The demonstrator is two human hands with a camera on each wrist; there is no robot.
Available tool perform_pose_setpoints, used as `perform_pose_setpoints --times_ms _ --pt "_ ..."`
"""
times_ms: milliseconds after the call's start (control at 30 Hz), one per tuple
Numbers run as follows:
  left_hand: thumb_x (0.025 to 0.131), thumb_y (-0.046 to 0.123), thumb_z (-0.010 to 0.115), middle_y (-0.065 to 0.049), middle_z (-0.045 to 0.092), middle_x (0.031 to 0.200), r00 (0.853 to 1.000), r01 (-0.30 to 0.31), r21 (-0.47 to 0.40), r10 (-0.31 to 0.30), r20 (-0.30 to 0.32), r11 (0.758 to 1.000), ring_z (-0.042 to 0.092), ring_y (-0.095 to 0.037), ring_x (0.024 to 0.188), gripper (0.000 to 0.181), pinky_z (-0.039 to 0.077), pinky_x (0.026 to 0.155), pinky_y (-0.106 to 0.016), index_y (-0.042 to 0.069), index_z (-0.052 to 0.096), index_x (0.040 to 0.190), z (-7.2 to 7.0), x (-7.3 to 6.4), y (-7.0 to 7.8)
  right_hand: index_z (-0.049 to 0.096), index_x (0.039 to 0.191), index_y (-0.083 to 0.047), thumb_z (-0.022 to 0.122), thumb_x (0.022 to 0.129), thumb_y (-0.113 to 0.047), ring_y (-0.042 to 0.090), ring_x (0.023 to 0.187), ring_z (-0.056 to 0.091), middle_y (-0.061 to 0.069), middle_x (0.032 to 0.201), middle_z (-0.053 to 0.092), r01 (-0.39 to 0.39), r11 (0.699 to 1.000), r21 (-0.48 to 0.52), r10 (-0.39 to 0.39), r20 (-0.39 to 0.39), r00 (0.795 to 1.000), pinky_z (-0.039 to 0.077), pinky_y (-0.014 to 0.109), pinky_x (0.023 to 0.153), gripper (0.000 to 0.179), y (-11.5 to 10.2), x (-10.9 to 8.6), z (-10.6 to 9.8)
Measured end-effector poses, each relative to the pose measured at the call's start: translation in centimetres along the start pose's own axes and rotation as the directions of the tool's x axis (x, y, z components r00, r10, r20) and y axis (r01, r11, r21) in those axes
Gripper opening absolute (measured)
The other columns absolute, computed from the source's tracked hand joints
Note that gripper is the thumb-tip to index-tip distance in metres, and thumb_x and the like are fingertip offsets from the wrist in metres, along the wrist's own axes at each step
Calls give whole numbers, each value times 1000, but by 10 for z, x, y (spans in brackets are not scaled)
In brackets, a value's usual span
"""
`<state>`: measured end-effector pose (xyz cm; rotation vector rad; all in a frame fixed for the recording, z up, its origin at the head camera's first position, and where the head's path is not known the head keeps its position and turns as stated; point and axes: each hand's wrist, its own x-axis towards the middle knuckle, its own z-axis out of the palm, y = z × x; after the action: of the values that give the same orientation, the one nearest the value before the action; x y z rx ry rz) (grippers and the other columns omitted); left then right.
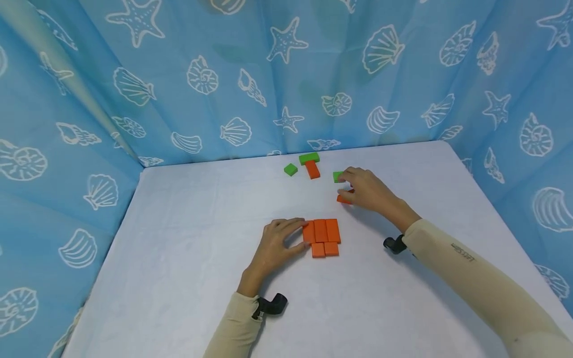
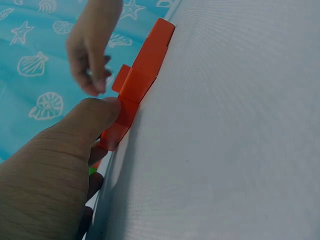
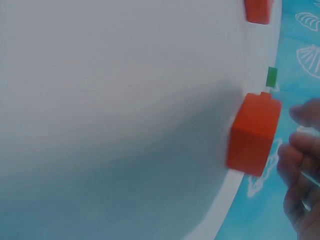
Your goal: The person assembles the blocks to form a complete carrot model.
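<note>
My left hand (image 1: 276, 244) pinches the leftmost orange block (image 1: 309, 232) of a flat cluster, index finger at its far end and thumb at its near end. Three longer orange blocks stand side by side there, with two shorter orange blocks (image 1: 324, 249) against their near ends. In the left wrist view the thumb (image 2: 102, 112) touches the orange side. My right hand (image 1: 366, 189) hovers over a separate orange block (image 1: 343, 199), fingers loosely bent; a green block (image 1: 336, 177) is partly hidden behind its fingertips. The right wrist view shows a gap between the fingers and the orange block (image 3: 254, 135).
Towards the back of the white table (image 1: 201, 209) lie a long green block (image 1: 309, 158), an orange block (image 1: 312, 169) touching it, and a small green block (image 1: 290, 169). A blue shell-patterned curtain (image 1: 286, 74) rises behind and along the sides.
</note>
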<state>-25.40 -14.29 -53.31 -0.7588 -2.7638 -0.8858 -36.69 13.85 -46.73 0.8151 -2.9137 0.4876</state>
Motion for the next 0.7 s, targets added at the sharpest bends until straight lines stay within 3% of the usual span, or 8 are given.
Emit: perform_pose_setpoints --times_ms 133,367,533,700 --pt "92 45 69 8 56 143 1000 10 -1 -10 12 1000 48 -21 124 52 35 104 -45 25 61 139 0 0 -2 67 123 -4 72 93 -29 33 113 55 14 121 63 -66 997 -32 67 28 997 43 52 98 40 -10 30 1" --pt "93 45 69 9 56 142 1000 1 -3 -1 -6 1000 49 -20 123 50 36 102 -45 25 61 138 2 -3 -1 66 122 -1 69 94 -36 34 108 54 15 115 64 -182 983 -16 182 70 981 41 51 96 45 -20 76 19" --pt "93 45 69 8 56 142 1000 -14 2 14 -14 1000 49 -20 123 50 37 103 -45 24 62 138 3 -4 0 64 120 3 71 92 -43 37 103 55 18 107 64 -258 963 -73 265 100 959 42 52 94 54 -27 93 28" --pt "93 44 69 8 57 142 1000 -14 31 15 -18 999 49 -20 123 50 37 103 -44 24 62 138 -2 -2 -2 64 114 6 74 89 -31 37 99 54 18 99 63 -298 952 -70 305 119 945 41 51 93 45 -32 100 29"
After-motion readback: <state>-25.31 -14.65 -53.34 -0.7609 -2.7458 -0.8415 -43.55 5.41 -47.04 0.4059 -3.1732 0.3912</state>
